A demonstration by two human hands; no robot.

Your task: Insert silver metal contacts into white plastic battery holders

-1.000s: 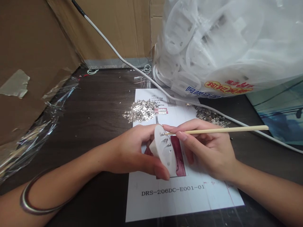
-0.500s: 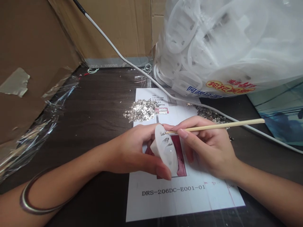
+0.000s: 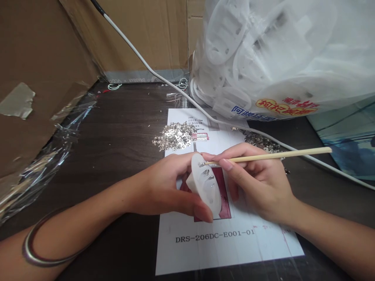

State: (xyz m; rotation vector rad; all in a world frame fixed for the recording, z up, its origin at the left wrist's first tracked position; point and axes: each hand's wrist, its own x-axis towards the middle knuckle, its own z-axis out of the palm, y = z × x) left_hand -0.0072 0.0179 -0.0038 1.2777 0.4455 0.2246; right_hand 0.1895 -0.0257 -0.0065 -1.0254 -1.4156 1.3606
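Observation:
My left hand [image 3: 172, 187] grips a white translucent plastic part [image 3: 208, 191] by its edges, its oval face turned to the right. Several small metal pieces [image 3: 208, 177] sit in slots on that face. Between the thumb and fingers of my right hand [image 3: 254, 175] is a thin wooden stick [image 3: 281, 155]. Its tip reaches the metal piece in the uppermost slot; whether it presses on it, I cannot tell. Both hands are above a printed sheet [image 3: 205, 253].
Behind the hands lie a pile of shiny metal pieces [image 3: 175, 136] and a darker pile [image 3: 260, 141]. A clear bag of white plastic parts [image 3: 272, 58] stands at the back right. A white cable [image 3: 140, 58] crosses the table. Cardboard [image 3: 143, 39] closes off the back.
The stick's free end has shifted slightly right and its tip has tilted a little. My hands hold nearly the same place, both grips unchanged.

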